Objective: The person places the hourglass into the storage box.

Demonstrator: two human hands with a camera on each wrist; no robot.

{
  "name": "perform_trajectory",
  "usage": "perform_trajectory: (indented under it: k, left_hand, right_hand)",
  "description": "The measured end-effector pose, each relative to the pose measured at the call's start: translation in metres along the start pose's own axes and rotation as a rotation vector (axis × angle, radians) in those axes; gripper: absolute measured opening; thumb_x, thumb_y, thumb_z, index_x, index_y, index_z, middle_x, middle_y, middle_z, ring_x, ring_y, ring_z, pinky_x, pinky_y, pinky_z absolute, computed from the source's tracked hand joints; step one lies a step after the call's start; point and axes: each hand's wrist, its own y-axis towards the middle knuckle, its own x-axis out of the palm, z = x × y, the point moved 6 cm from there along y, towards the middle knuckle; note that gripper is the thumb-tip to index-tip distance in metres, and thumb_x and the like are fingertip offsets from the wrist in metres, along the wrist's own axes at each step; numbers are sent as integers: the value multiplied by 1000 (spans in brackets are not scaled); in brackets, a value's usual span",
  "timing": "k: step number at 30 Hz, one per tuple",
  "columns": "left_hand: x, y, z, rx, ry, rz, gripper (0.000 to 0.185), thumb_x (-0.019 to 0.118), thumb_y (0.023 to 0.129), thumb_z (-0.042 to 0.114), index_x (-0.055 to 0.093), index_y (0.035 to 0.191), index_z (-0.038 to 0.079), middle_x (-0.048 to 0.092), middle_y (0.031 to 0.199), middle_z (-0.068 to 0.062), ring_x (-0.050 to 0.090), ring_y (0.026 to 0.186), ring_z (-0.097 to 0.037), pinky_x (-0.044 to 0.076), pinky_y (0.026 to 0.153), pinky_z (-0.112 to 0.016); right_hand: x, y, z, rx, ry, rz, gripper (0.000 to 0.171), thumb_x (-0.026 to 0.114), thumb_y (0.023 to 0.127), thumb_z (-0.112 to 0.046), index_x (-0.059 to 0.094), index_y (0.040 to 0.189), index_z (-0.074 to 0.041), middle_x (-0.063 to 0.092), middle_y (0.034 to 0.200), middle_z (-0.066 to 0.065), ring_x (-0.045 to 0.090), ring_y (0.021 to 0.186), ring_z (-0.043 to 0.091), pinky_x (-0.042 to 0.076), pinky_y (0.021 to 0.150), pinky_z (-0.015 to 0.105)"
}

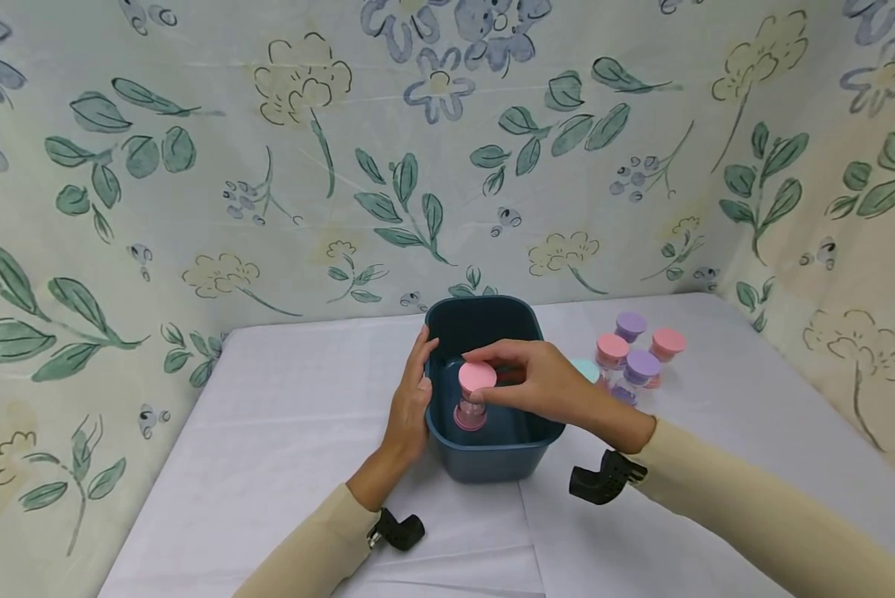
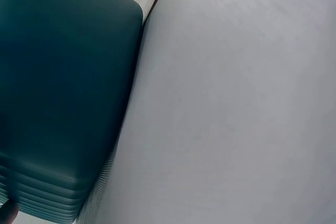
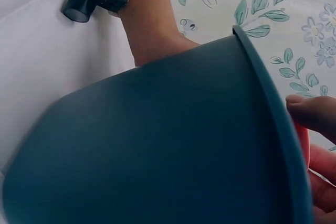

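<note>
A dark teal bin [image 1: 485, 465] stands on the table, its mouth facing up. Inside its opening, my right hand [image 1: 540, 382] pinches a pink-ended sand timer [image 1: 477, 376] by its top, between thumb and fingers. The timer's middle is clear and its lower end is pink; whether it touches the bin floor I cannot tell. In the right wrist view a sliver of its pink top [image 3: 303, 137] shows past the rim. My left hand [image 1: 408, 407] rests against the bin's left side, fingers extended upward.
To the right of the bin stand several similar timers, among them a purple one [image 1: 642, 367], pink ones [image 1: 668, 342] and a mint one [image 1: 586, 370] partly hidden by my right hand. White cloth [image 1: 305, 432] covers the table. A floral curtain [image 1: 447, 166] hangs behind.
</note>
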Motion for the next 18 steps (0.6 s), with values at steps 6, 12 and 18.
perform_trajectory:
  k: [6, 12, 18]
  left_hand:
    - [0, 0, 0, 8, -11, 5, 55, 25, 99, 31, 28, 151, 15, 14, 161, 1, 13, 147, -17, 18, 112, -59]
    - [0, 1, 0, 11, -19, 2, 55, 26, 97, 25, 28, 151, 17, 13, 161, 1, 12, 147, -17, 17, 113, -58]
    - [-1, 2, 0, 16, -12, 1, 56, 23, 100, 39, 28, 151, 16, 13, 162, 1, 12, 147, -18, 17, 113, -59]
  right_hand:
    - [8, 2, 3, -11, -24, -46, 45, 78, 80, -21, 66, 122, -8, 66, 114, 0, 63, 101, 15, 55, 85, 33]
    - [12, 3, 4, -13, -20, -67, 43, 78, 80, -17, 65, 120, -6, 66, 114, 1, 63, 102, 16, 54, 85, 36]
    - [16, 7, 4, -28, -35, -75, 43, 80, 78, -19, 67, 117, -6, 65, 113, 1, 63, 101, 15, 55, 83, 32]
